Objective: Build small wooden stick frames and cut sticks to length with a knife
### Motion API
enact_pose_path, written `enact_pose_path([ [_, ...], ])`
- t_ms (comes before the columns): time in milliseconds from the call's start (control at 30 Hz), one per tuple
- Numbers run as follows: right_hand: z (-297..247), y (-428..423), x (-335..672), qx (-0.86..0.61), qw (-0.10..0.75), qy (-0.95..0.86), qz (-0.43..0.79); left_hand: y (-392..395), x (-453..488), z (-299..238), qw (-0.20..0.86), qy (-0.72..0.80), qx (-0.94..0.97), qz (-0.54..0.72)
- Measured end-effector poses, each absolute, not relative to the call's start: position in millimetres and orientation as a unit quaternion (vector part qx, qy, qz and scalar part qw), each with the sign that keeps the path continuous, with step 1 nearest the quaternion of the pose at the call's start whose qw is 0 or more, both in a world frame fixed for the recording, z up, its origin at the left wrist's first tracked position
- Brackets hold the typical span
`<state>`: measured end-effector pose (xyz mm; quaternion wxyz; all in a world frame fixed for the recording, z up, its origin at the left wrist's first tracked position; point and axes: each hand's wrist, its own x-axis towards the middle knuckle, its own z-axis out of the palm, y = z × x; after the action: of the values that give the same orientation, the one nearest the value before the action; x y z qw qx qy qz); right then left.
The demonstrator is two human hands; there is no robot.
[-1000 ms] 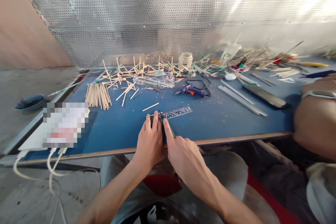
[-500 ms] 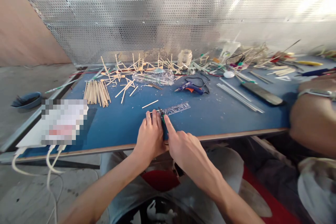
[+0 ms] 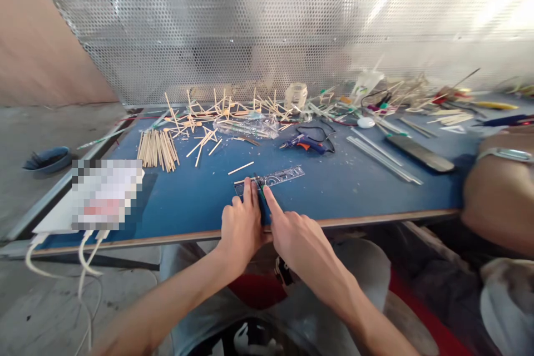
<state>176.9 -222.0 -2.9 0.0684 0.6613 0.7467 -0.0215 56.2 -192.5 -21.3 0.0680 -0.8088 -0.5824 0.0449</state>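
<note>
My left hand [image 3: 243,222] rests at the front edge of the blue table. Its index and middle fingers press a thin wooden stick [image 3: 238,182] down on a clear plastic ruler [image 3: 287,175]. My right hand [image 3: 295,236] is closed round a small green-handled cutter [image 3: 262,188], with the index finger stretched along it. The cutter's dark tip meets the ruler beside my left fingertips, and most of its handle is hidden by my hand. Another cut stick [image 3: 241,168] lies just beyond the ruler.
A stick bundle [image 3: 157,150] lies left, near a white box [image 3: 58,208] with cables. Behind are joined stick frames [image 3: 225,108], a plastic bag [image 3: 246,127] and a blue glue gun [image 3: 306,143]. Clear rods [image 3: 379,158] and a dark slab [image 3: 419,153] lie right, beside another person's arm [image 3: 496,178].
My left ring and little fingers have drawn back, uncovering the ruler's left end and part of the stick. The cutter stays at nearly the same place. The whole view has shifted slightly.
</note>
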Motion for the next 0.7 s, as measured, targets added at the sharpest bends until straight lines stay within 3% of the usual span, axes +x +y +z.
enact_pose_path([
  [700, -3.9, -216.9, 189.0, 0.63, 0.067, 0.774, 0.007, -191.9, 57.9, -20.9, 0.05, -0.607, -0.793, 0.018],
])
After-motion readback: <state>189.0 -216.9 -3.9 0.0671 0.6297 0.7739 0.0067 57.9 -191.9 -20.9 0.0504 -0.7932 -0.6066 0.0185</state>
